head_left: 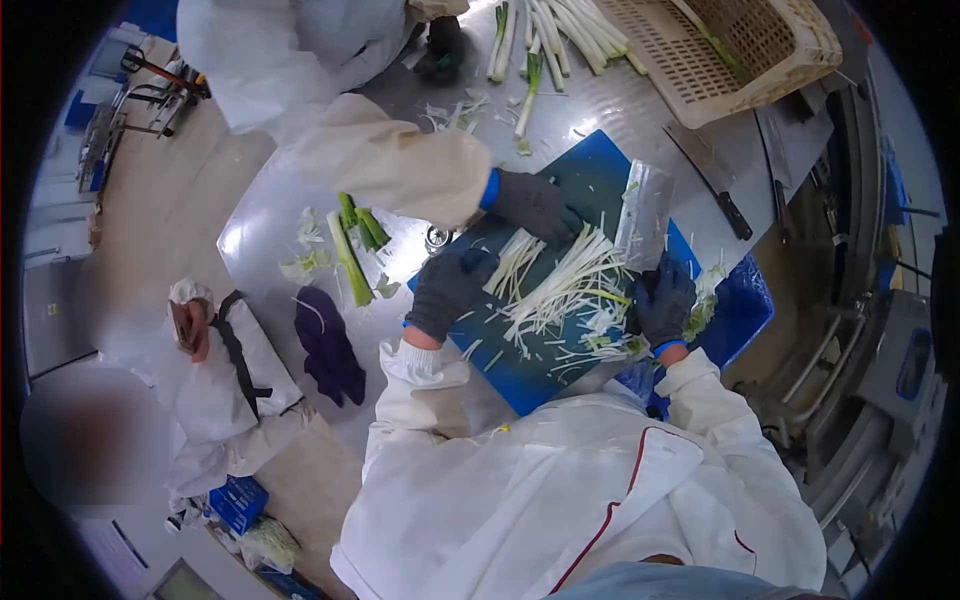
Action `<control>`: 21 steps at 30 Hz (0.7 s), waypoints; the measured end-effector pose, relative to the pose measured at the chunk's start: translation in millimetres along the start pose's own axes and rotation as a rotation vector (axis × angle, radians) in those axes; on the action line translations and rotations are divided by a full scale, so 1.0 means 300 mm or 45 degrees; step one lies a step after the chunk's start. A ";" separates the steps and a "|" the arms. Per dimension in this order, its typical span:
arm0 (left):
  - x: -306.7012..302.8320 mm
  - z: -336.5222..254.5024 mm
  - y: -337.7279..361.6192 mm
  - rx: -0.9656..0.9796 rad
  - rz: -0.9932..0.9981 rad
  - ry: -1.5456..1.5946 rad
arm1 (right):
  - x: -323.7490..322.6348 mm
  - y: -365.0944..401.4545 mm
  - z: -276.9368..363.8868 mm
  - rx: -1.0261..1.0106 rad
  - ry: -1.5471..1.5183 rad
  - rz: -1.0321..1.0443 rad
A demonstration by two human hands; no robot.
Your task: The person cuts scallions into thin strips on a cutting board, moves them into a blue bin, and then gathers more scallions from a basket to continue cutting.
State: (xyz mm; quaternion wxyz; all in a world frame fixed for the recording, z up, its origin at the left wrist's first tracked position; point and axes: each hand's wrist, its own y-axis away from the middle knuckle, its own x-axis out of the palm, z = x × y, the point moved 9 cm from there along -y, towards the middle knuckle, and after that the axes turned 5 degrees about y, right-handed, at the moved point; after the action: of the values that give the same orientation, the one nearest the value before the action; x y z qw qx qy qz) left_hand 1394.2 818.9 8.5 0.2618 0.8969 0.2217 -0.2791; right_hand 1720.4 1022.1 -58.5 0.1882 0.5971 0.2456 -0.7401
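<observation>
Shredded leek (565,285) lies in a loose pile on a blue cutting board (600,155). At the pile's left edge, my gloved left hand (450,292) rests on the board, fingers slightly bent and nothing visible in them. My gloved right hand (664,302) is closed at the pile's right side, around what seems the handle of a broad-bladed knife (643,215); the handle itself is hidden. The blade points away from me, along the board's right side. Across from me, a co-worker's dark-gloved hand (540,207) touches the far side of the shreds.
Green leek pieces (350,258) and a dark purple glove (328,345) lie on the metal table at left. Whole leeks (570,35) and a beige crate (740,60) stand at the back. Two knives (712,180) (775,165) lie at right, above a blue bin (740,310). Another person (235,380) is at left.
</observation>
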 end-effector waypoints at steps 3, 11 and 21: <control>-0.010 0.022 -0.051 0.022 -0.111 -0.156 | -0.005 -0.005 0.000 0.025 -0.020 0.011; -0.064 0.132 -0.381 0.063 -0.674 -0.651 | 0.022 -0.009 -0.016 0.015 -0.041 0.010; -0.140 0.324 -0.774 -0.083 -0.660 -0.591 | 0.007 -0.009 -0.012 -0.020 -0.093 -0.017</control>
State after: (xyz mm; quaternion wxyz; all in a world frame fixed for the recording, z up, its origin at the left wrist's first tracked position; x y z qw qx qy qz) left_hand 1199.2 928.1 -114.6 0.2540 0.7148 0.3854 -0.5254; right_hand 1721.3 1026.5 -60.8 0.1968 0.5665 0.2483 -0.7607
